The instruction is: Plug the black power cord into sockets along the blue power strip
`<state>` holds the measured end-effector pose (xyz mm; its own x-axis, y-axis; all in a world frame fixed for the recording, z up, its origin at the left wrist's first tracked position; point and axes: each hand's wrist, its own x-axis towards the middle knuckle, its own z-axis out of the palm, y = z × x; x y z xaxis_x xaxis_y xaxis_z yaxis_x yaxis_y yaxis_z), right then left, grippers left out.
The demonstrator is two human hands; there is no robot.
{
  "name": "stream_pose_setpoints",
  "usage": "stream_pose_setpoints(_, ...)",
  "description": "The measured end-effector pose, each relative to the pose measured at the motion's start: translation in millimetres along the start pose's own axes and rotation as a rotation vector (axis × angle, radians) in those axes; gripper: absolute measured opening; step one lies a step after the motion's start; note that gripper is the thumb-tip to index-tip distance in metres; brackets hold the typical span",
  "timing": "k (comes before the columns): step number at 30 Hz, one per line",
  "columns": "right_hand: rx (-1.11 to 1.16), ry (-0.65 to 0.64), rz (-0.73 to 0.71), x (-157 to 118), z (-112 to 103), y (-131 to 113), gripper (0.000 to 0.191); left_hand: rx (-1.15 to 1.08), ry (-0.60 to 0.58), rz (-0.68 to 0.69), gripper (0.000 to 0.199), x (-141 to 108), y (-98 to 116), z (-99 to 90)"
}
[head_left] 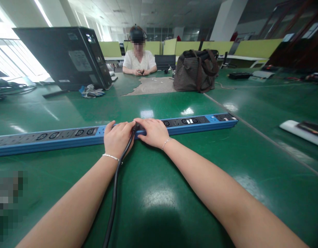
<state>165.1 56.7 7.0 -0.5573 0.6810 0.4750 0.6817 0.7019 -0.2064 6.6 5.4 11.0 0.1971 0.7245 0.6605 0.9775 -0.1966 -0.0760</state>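
Observation:
A long blue power strip [223,128] with black sockets lies across the green table in front of me. A black power cord [113,196] runs up from the bottom edge to a plug [136,127] at the middle of the strip. My left hand [118,138] is closed around the plug from the left, its fingers bent over the strip; its thumb is mostly hidden behind the cord. From the right, my right hand [154,133] clasps the strip, fingers across the top and thumb along the near side. Its fingertips meet the left hand's at the plug.
A black computer case [63,58] stands at the back left, with gloves [91,91] beside it. Behind the strip sits a brown bag [195,72]. Across the table a person [139,60] in a white top is seated. A white device [301,132] lies at right.

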Motion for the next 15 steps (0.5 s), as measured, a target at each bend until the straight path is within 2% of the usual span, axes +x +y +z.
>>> stream_pose_setpoints(15,0.019,-0.001,0.001,0.2,-1.5,0.6,0.056,-0.06,-0.018,0.013,0.037,-10.7,-0.5,3.4)
